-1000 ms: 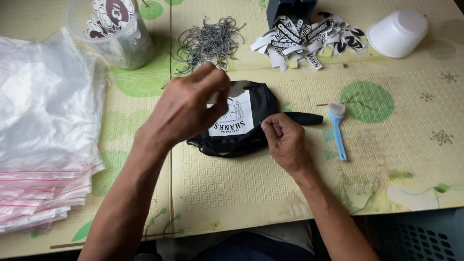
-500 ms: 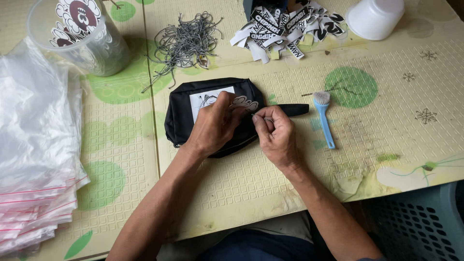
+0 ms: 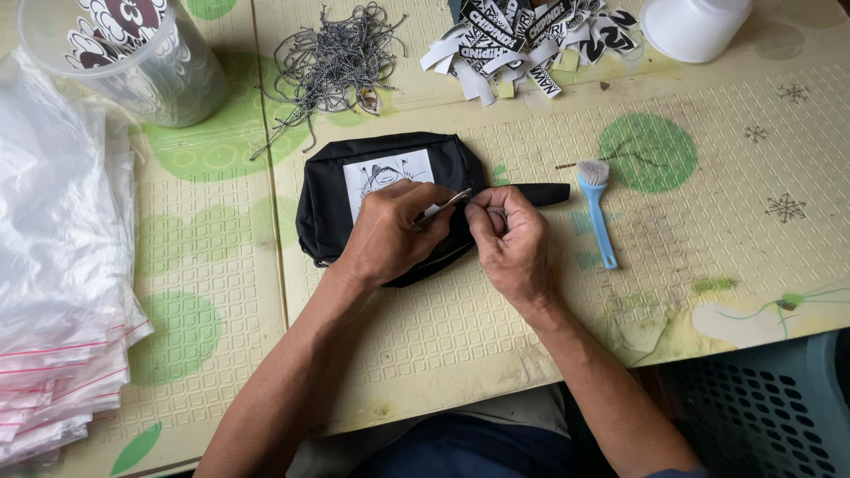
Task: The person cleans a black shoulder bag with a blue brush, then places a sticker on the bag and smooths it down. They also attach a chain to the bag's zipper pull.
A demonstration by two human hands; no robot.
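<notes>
Since a moment ago both hands, left [image 3: 390,232] and right [image 3: 512,239], stay pinched together over the black pouch [image 3: 336,168], seemingly gripping its tag [image 3: 447,204].

Both forearms come up from the bottom edge and converge toward the middle, bare, elbows out of frame. Left hand [image 3: 390,232] is palm down, back of hand up, fingers curled, thumb and index pinched together at the tip pointing right. Right hand [image 3: 512,241] is just beside it, nearly touching, back of hand up, wrist bent slightly, fingers curled inward into a loose fist with fingertips tucked toward the left hand. Both hands closed in fine pinch grips.
</notes>
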